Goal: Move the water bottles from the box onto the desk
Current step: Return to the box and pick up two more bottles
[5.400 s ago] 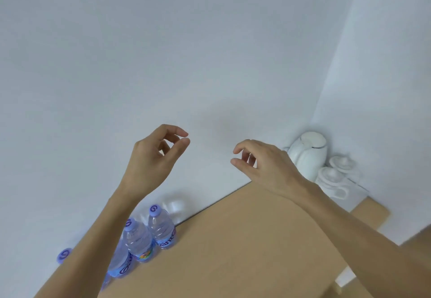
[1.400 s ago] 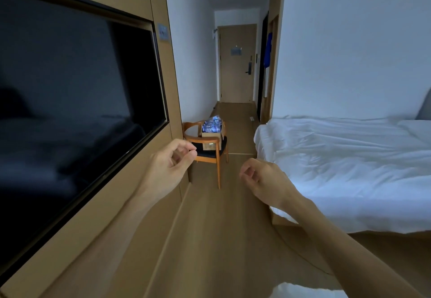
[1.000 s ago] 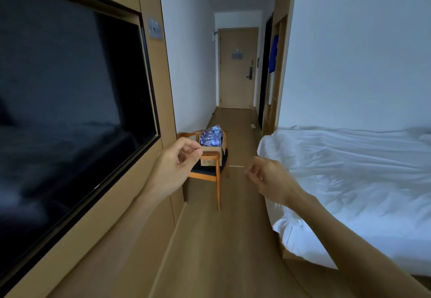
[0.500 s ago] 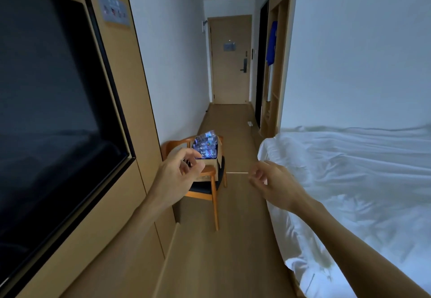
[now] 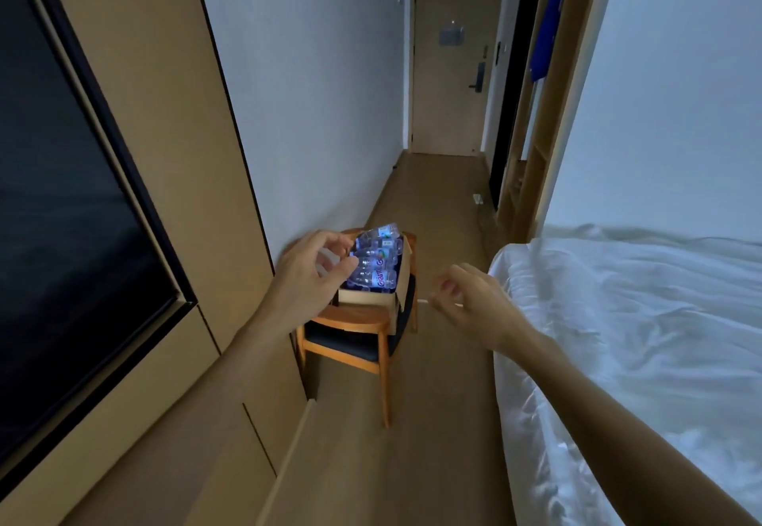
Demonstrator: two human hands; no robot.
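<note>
White-sheeted bed (image 5: 643,319) fills the right of frame. At centre, a wooden chair with a dark seat (image 5: 363,340) carries an open cardboard box (image 5: 381,299). Clear plastic water bottles (image 5: 373,257) lie stacked inside, long axes running left to right. Left hand (image 5: 309,278) and right hand (image 5: 474,303), loosely curled, hold nothing.

The room is dim, with a cool bluish cast over the walls and the bed (image 5: 643,319). The water bottles (image 5: 377,264) in the box (image 5: 371,299) glow brightly, almost blown out, the brightest spot in view. The television screen (image 5: 53,195) on the left is nearly black with faint reflections. The right hand (image 5: 474,303) is smeared by motion blur. Wide-angle distortion bends and splays straight edges towards the frame's borders. The far door (image 5: 449,64) looks soft.
</note>
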